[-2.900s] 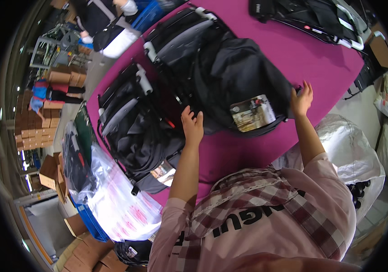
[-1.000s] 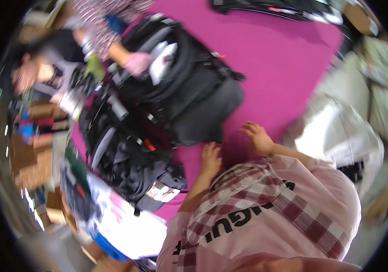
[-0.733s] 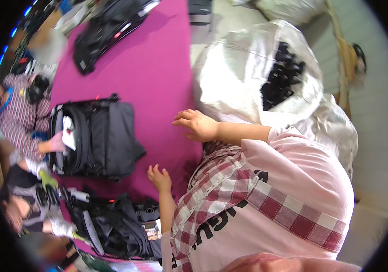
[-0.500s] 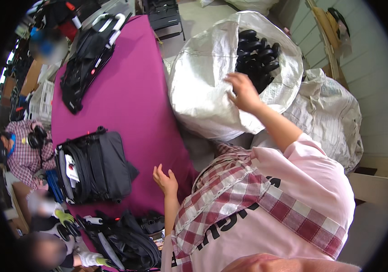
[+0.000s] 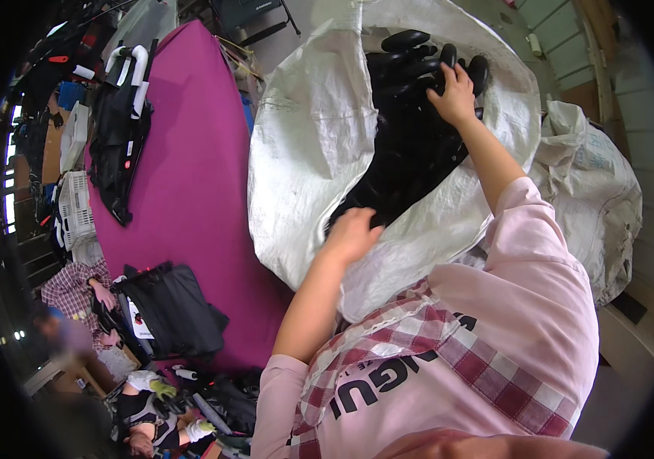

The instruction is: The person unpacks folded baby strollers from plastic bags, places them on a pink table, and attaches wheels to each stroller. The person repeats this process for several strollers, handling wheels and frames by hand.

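Many black rounded parts lie under the right hand (half curled), a white sack under the left hand — either's hold unclear.

Person in a pale pink T-shirt under a checked apron patterned in burgundy, white and muted mauve. Bold black lettering spans the chest inside the apron's neckline, partly covered by its broad checked strap. Loose, short pink sleeves flank the apron; beyond them, left hand and right hand are bare.
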Motion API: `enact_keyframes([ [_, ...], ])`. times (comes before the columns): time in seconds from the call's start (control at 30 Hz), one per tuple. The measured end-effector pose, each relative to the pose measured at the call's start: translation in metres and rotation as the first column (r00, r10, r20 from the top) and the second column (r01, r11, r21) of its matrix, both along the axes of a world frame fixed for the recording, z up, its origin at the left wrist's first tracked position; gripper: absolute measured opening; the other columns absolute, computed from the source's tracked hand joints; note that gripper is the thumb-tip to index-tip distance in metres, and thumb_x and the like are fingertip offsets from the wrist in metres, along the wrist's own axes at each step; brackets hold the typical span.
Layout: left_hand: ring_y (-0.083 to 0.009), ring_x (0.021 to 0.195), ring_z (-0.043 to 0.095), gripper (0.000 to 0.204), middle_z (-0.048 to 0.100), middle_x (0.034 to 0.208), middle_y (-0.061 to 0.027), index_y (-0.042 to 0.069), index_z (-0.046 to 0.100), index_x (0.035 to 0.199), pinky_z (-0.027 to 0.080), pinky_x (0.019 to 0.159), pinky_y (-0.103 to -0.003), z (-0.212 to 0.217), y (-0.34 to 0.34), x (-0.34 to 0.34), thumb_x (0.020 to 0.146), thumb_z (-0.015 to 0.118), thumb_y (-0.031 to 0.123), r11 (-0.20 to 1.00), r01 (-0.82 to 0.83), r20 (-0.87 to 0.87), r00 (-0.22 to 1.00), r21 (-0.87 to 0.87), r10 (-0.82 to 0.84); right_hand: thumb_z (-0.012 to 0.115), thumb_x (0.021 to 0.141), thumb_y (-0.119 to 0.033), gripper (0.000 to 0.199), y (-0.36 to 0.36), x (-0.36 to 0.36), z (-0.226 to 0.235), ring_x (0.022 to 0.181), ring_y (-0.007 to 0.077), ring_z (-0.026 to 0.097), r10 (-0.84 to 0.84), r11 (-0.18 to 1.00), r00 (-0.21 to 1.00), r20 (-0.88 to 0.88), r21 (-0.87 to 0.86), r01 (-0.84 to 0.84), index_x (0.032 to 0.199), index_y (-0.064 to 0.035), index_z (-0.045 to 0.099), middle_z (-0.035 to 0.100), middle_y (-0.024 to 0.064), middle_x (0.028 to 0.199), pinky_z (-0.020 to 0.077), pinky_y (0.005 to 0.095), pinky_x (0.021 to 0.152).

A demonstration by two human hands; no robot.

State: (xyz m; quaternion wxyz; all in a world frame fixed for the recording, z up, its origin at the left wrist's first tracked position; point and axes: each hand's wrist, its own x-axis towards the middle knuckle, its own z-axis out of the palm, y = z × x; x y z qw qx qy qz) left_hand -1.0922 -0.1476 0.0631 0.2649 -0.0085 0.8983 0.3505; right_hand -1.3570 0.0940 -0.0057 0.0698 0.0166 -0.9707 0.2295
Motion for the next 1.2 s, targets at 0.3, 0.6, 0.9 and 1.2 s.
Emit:
enact_keyframes([
  [0.3, -0.0368, 0.112, 0.052, 0.05, 0.049, 0.126, -0.0239, -0.002, 0.042, 0.131, 0.044, 0.095, -0.041, -0.075, -0.151, 0.012, 0.083, 0.057, 0.005, 0.569, -0.794, -0.464, 0.595, -0.214, 0.656, 0.056, 0.069, -0.079, 0.098, 0.017, -0.11, -0.042, 0.133, 0.0391, 0.038, 0.004, 0.997, 0.966, 0.26, 0.074, -0.024, 0.143, -0.0166, 0.042, 0.034, 0.0224, 0.147, 0.033, 0.0606, 0.103],
  [0.6, -0.0367, 0.133, 0.032, 0.079, 0.039, 0.141, -0.014, 0.02, 0.032, 0.144, 0.035, 0.102, -0.063, -0.166, -0.04, -0.039, 0.078, 0.074, 0.03, 0.786, -0.04, 0.306, 0.908, -0.617, 0.286, 0.076, 0.066, -0.06, 0.093, 0.047, -0.104, -0.038, 0.127, 0.0396, 0.043, 0.136, 0.898, 0.905, 0.403, 0.337, -0.284, 0.141, -0.0161, 0.043, 0.047, 0.0221, 0.137, 0.0447, 0.0423, 0.101],
  [0.9, -0.0372, 0.103, 0.059, 0.031, 0.065, 0.107, -0.0173, 0.01, 0.061, 0.113, 0.05, 0.089, -0.044, -0.18, -0.098, -0.018, 0.083, 0.055, 0.005, 0.833, 0.157, 0.283, 0.959, -0.531, 0.0, 0.076, 0.072, -0.049, 0.046, 0.03, -0.072, -0.027, 0.119, 0.0329, 0.051, 0.132, 0.941, 0.98, 0.146, 0.291, -0.17, 0.113, -0.0301, 0.066, 0.049, 0.0184, 0.127, 0.0506, 0.0447, 0.089],
  [1.2, -0.0418, 0.092, 0.063, 0.058, 0.048, 0.122, -0.0275, 0.017, 0.043, 0.135, 0.054, 0.078, -0.045, -0.145, -0.039, -0.134, 0.082, 0.052, -0.003, 0.933, 0.074, 0.164, 0.986, -0.352, -0.016, 0.076, 0.071, -0.049, 0.048, 0.027, -0.075, -0.025, 0.106, 0.0314, 0.057, 0.08, 0.955, 0.983, 0.163, 0.271, -0.123, 0.113, -0.0293, 0.066, 0.051, 0.013, 0.117, 0.0523, 0.0438, 0.084],
])
